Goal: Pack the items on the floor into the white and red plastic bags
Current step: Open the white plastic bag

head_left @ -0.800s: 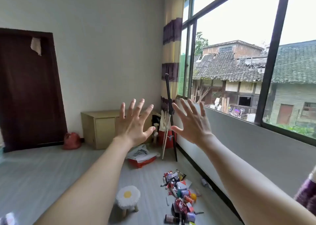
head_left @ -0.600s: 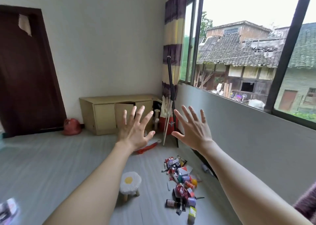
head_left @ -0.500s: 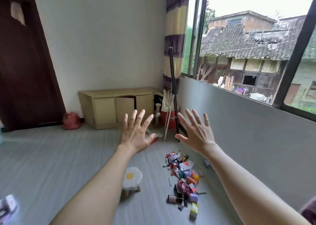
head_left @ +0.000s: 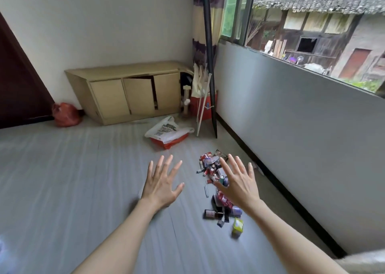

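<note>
A heap of small items [head_left: 215,170], bottles, packets and boxes, lies on the grey floor near the right wall. A dark bottle [head_left: 210,214] and a yellow-green box [head_left: 237,225] lie at its near end. Farther off, a white plastic bag [head_left: 166,130] lies flat on top of a red plastic bag [head_left: 170,143]. My left hand [head_left: 161,184] is stretched out in the air with fingers spread, holding nothing, left of the heap. My right hand [head_left: 237,182] is spread the same way above the heap and hides part of it.
A low beige cabinet [head_left: 129,92] stands against the back wall, one door ajar. A red tied bag [head_left: 65,114] sits by the dark door. A black pole [head_left: 209,61] and a red box [head_left: 205,106] stand in the corner under the window.
The view has tilted down from the window to the floor. Both hands, still spread, now appear lower, over the floor and the heap. The stool is out of sight.
</note>
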